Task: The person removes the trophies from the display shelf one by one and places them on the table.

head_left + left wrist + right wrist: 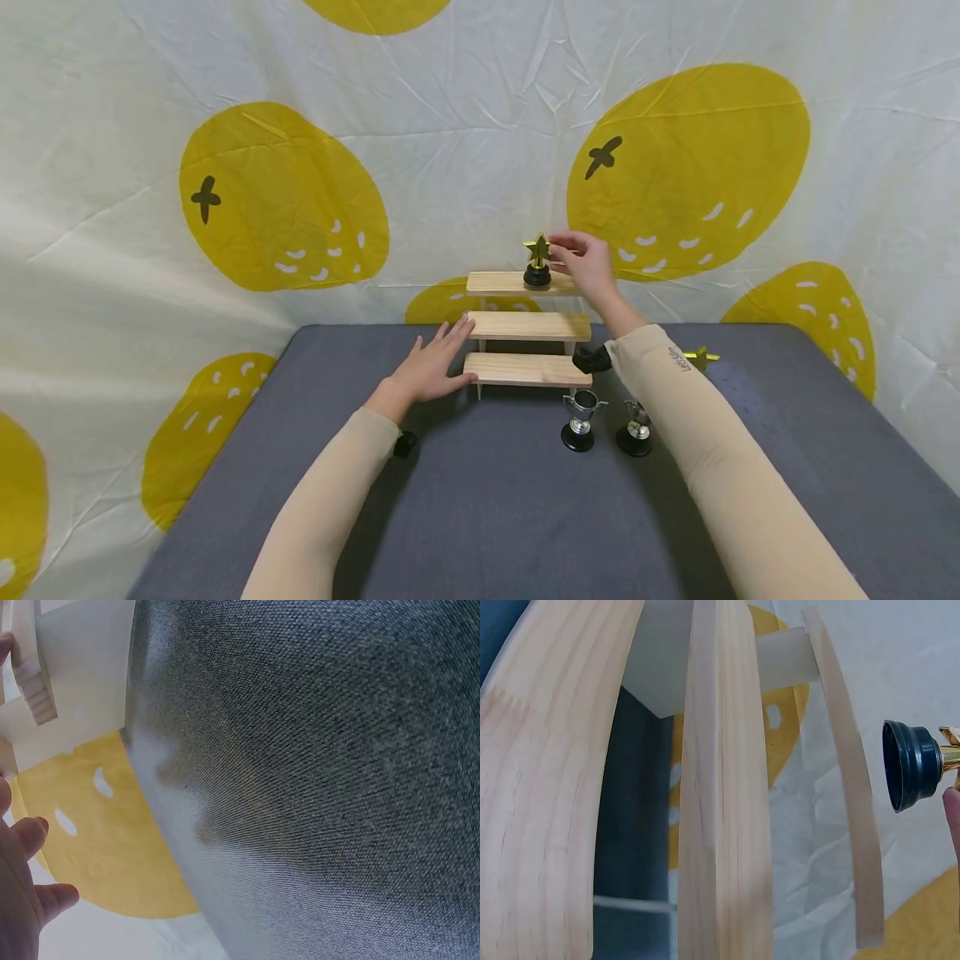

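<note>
A gold star trophy [537,250] with a round black base is pinched between the thumb and fingers of my right hand [588,265]. In the right wrist view, a small gap shows between the trophy's base [913,766] and the top board [847,787]. The three-tier wooden stand [527,325] has light boards on white side supports. At its left side lies my left hand [432,364], fingers spread and fairly straight. Its fingertips touch the middle board's left end, and the thumb reaches the bottom board's edge.
Two silver cup trophies on black bases, one [579,421] near the stand and another [636,432] partly behind my right sleeve, stand on the dark grey table [487,517]. Another gold star [702,358] shows beyond that sleeve. A white cloth with yellow fruit shapes [480,150] hangs behind.
</note>
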